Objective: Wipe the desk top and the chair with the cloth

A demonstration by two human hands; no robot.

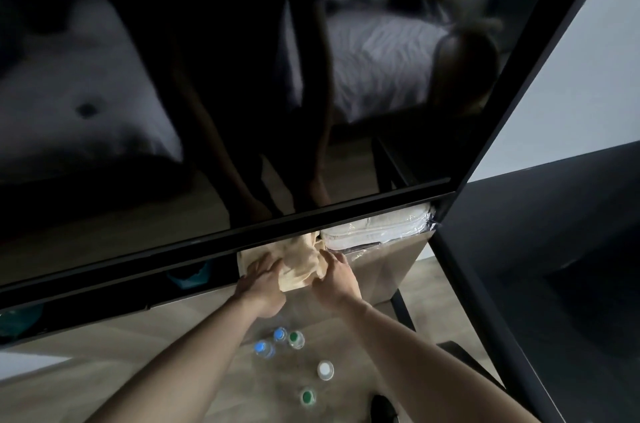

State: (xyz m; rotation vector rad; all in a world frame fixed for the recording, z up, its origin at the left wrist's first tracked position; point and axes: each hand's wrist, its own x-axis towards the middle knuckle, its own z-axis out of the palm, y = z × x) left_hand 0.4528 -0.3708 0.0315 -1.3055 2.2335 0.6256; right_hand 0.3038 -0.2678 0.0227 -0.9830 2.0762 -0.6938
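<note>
Both hands are on the cloth [300,263], a pale yellow rag bunched up on the table [388,270] just under the lower edge of the big dark television [242,93]. My guess is that the wiping of the table top is under way but far from done: the cloth sits at the back strip beneath the television, and the wider stretch of table nearer the person, where the water bottles [280,341] stand, looks like it has yet to be covered. No chair is in sight, so that half of the job seems untouched as far as anyone could tell from here.

The left hand [263,279] lies with fingers spread and fairly straight, pressing the near-left part of the cloth flat. The right hand [336,275] comes in from the other side with fingers curled down over the cloth's right edge; it appears to grip a fold there. Both forearms reach forward and converge on the cloth. To the right of the cloth, a wrapped pack of pale linen [377,227] lies under the television's corner.
</note>
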